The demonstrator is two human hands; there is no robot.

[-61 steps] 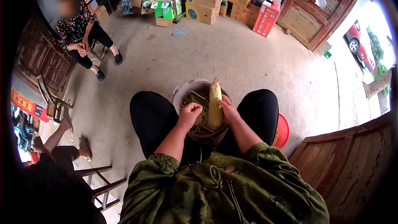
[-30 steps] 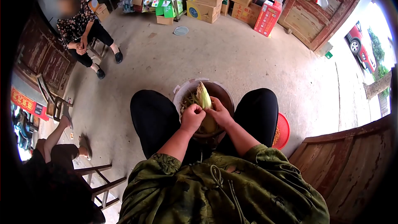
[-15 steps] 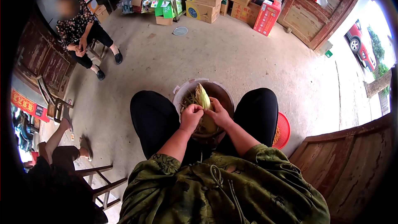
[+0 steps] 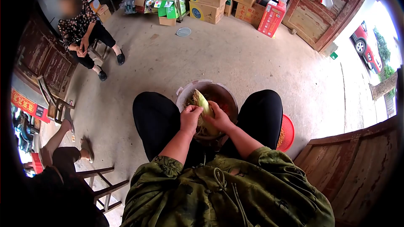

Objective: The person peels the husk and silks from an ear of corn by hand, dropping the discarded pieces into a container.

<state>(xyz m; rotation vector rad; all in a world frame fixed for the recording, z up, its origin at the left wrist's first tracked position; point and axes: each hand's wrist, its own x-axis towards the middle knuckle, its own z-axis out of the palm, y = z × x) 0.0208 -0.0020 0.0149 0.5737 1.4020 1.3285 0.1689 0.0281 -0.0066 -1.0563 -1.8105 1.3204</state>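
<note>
An ear of corn (image 4: 203, 101) in pale green husk is held above a round bucket (image 4: 230, 96) between my knees. My left hand (image 4: 191, 117) pinches the husk on the ear's left side. On the other side, my right hand (image 4: 220, 117) wraps round the ear, thumb towards its tip. The ear tilts, its brownish tip pointing away from me and slightly left. Inside the bucket lie husk strips (image 4: 207, 129), partly hidden under my hands.
A red basket (image 4: 288, 133) with yellow-orange bits stands beside my right knee. A seated person (image 4: 86, 33) is at the far left, another person's legs nearer, by a wooden stool (image 4: 107, 185). Cardboard boxes (image 4: 207, 2) line the back; a wooden panel (image 4: 345, 159) stands right.
The ear of corn has tilted further left, its tip lower. My left hand has shifted slightly left along the husk; my right hand stays round the ear.
</note>
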